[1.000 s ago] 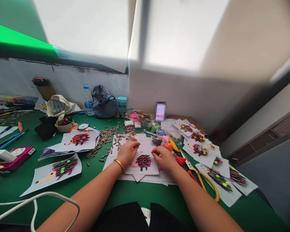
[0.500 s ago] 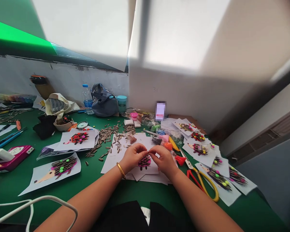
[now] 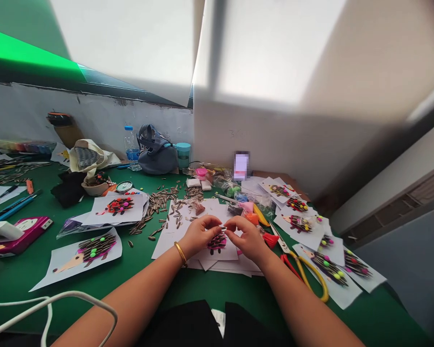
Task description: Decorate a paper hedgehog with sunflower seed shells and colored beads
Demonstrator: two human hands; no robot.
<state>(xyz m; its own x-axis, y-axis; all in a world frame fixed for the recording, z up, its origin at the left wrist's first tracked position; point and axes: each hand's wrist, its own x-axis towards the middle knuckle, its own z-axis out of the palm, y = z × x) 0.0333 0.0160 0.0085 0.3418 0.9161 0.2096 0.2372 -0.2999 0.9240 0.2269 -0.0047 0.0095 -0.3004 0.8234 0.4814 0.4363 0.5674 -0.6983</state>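
My left hand [image 3: 198,234] and right hand [image 3: 246,236] pinch one sunflower seed [image 3: 223,227] between closed fingertips (both grips); the hedgehog picture [image 3: 217,242] lies at 6 o'clock.

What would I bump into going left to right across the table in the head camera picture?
Pink stapler → hedgehog picture → left hand → right hand → scissors.

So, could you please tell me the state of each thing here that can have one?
Left hand: pinching a small dark seed with the right hand.
Right hand: pinching the same seed.
Hedgehog picture: flat on paper, under the hands.
Scissors: lying on the table, blades closed.
Water bottle: upright, capped.
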